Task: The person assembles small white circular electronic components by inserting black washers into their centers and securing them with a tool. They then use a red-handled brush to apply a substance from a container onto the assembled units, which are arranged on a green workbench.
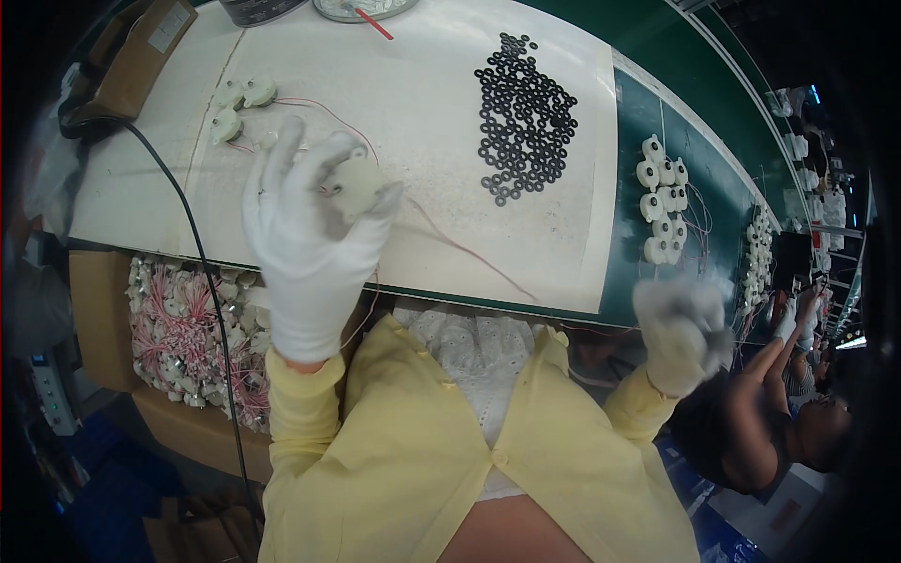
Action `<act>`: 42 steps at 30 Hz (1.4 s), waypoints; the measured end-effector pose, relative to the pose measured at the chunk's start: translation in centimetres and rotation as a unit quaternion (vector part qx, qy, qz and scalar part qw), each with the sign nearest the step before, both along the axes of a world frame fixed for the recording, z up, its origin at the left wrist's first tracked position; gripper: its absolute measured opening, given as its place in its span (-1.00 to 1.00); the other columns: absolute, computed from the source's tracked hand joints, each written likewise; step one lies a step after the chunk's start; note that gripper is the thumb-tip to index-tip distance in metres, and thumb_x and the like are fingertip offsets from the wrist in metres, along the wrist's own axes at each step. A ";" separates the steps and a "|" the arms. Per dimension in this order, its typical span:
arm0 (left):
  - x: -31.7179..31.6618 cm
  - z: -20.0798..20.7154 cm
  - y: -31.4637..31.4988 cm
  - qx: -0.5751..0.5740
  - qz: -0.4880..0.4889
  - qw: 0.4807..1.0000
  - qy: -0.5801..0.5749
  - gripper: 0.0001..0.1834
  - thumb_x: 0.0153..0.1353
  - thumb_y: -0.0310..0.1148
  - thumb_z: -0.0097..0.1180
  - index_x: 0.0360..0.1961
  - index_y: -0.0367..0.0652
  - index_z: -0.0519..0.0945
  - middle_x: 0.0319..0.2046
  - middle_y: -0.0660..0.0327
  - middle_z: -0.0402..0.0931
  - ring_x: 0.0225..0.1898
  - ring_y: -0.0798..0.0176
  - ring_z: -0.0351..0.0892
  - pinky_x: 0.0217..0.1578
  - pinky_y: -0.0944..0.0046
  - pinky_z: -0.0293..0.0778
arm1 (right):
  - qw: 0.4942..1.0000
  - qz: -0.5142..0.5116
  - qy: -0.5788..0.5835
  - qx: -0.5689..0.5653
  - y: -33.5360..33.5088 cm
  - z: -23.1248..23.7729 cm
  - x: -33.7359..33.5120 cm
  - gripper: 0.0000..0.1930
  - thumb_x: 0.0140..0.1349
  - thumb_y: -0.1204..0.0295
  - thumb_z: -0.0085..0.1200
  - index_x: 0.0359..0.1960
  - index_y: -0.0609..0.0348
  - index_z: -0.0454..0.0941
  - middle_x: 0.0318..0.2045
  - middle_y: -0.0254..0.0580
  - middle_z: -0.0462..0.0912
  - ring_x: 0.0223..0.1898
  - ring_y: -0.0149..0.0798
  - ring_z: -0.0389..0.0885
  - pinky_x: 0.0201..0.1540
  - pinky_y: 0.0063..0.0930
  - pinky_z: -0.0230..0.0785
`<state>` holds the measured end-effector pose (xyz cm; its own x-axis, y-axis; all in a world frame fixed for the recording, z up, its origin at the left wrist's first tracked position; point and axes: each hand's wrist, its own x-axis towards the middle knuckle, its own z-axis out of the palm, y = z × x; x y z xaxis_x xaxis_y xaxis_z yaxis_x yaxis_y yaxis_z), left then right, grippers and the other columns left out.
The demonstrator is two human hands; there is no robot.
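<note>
Yellow jacket [404,450] closest. Right hand [680,333] is a blur, can't tell its grip. Left hand [314,225] pinches a pale round part [358,186] over the white tabletop [432,113]; probably light, stiff, kinda slick, so grab its edge, not the flimsy pink wire [467,251]. Black rings [524,122] sit beyond.

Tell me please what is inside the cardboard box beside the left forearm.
The cardboard box holds heaped pale parts with tangled pinkish wires; whatever lies under the top layer is covered.
</note>
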<state>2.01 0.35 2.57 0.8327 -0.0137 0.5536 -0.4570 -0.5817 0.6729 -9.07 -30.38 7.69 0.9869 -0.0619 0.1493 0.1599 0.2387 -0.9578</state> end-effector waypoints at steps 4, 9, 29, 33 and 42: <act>-3.0 2.4 0.7 -0.424 -0.129 0.864 0.240 -0.43 -0.02 -0.68 0.34 0.07 -0.23 0.48 -0.05 0.15 0.55 0.06 0.20 0.54 0.08 0.22 0.48 | 0.960 -0.061 0.169 -0.216 2.8 -1.1 3.0 -0.73 0.33 0.52 0.12 0.02 0.36 0.52 -0.26 -0.21 0.66 -0.28 -0.45 0.58 -0.15 -0.58 0.41; -2.9 2.2 1.6 -0.363 -0.216 0.858 0.291 -0.47 0.06 -0.65 0.31 0.09 -0.27 0.46 0.02 0.17 0.52 0.00 0.34 0.55 0.03 0.35 0.51 | 0.966 -0.045 0.153 -0.205 4.7 -3.4 5.8 -0.72 0.34 0.55 0.08 0.06 0.36 0.50 -0.23 -0.24 0.66 -0.27 -0.53 0.53 -0.20 -0.66 0.38; -1.2 -2.2 -2.2 -0.237 -0.209 0.944 0.098 -0.56 0.23 -0.28 0.26 0.05 -0.25 0.44 -0.15 0.05 0.58 -0.21 0.11 0.62 -0.17 0.22 0.52 | 0.863 -0.093 0.087 -0.489 7.6 -4.3 8.3 -0.84 0.21 0.52 0.19 -0.20 0.32 0.60 -0.46 -0.17 0.74 -0.44 -0.40 0.72 -0.32 -0.58 0.51; -1.3 -2.1 -1.9 -0.250 -0.207 0.935 0.144 -0.63 0.28 -0.34 0.18 0.04 -0.25 0.45 -0.17 0.03 0.58 -0.23 0.06 0.62 -0.18 0.21 0.52 | 0.855 -0.095 0.085 -0.502 7.4 -4.0 8.5 -0.87 0.19 0.51 0.20 -0.25 0.29 0.62 -0.47 -0.18 0.73 -0.45 -0.38 0.72 -0.31 -0.57 0.52; -1.1 -2.8 -1.7 -0.227 -0.217 0.944 0.104 -0.66 0.27 -0.37 0.16 0.03 -0.25 0.46 -0.16 0.03 0.58 -0.28 0.08 0.61 -0.22 0.20 0.51 | 0.672 0.013 -0.003 -0.740 6.5 -0.7 5.8 -0.83 0.09 0.35 0.33 -0.33 0.09 0.64 -0.57 -0.29 0.60 -0.59 -0.17 0.56 -0.48 -0.35 0.32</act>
